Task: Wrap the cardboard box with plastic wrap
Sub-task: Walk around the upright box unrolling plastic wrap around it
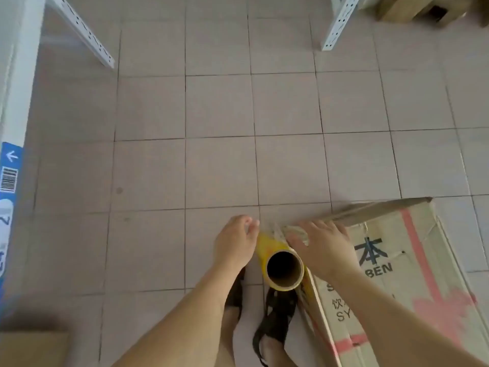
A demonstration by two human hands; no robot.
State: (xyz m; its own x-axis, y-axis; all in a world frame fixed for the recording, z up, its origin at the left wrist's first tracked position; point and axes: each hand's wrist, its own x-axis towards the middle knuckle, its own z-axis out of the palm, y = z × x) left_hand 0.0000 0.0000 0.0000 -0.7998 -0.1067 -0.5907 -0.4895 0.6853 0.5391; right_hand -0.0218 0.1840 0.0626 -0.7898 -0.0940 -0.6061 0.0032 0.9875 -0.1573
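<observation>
The cardboard box [391, 282] lies on the tiled floor [211, 115], low and to the right in the head view, and everything else is best placed against it. The roll of plastic wrap [284, 268], yellow with a brown tube end facing the camera, lies against the box's left edge near its far-left corner, probably so the film can pay straight onto the cardboard. The left hand [234, 245] is on the side of the roll away from the box, curled over it with the fingertips near its far end; it seems to steady the roll and stop it rolling off. The right hand [321, 247] lies flat on top of the box at that same corner, fingers straight and spread, pressing what looks like a crinkled tail of clear film [277, 230] onto the cardboard, likely to anchor the start of the wrap. The wrapping looks barely begun, since the printed top and pink markings show bare. The person's sandalled feet [275, 313] stand just left of the box's near end, close under the roll. Beyond the box's far edge and to its left the floor offers wide room for carrying the roll around; white shelf legs [340, 22] stand well beyond it.
</observation>
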